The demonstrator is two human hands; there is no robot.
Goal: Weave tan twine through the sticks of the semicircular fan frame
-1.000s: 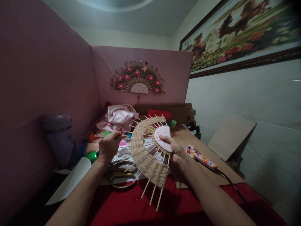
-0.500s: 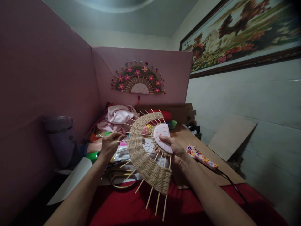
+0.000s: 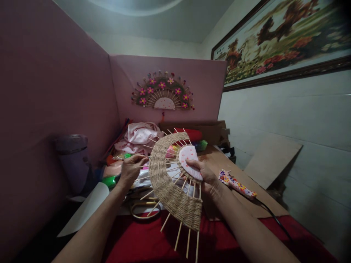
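A woven half-ring fan (image 3: 161,175) of tan cord on thin wooden sticks hangs in front of me, its curved side facing left. My right hand (image 3: 204,173) grips its half-round centre (image 3: 189,160), covered in white cloth with pink dots, the thumb on top and the fingers hidden behind. At the fan's left edge my left hand (image 3: 133,170) pinches the outer end of a stick between thumb and fingers. More stick ends point down below the weave.
Scissors (image 3: 145,210) lie under the fan on the left. A flowered glue gun (image 3: 238,184) rests on cardboard (image 3: 263,208) at the right. Crumpled pink cloth (image 3: 142,133) is behind. A finished flowered fan (image 3: 164,91) hangs on the pink panel. A lidded container (image 3: 72,164) stands left.
The fan has turned slightly, its lower end now a little lower and farther right. Both hands keep their holds. The whole view has shifted slightly.
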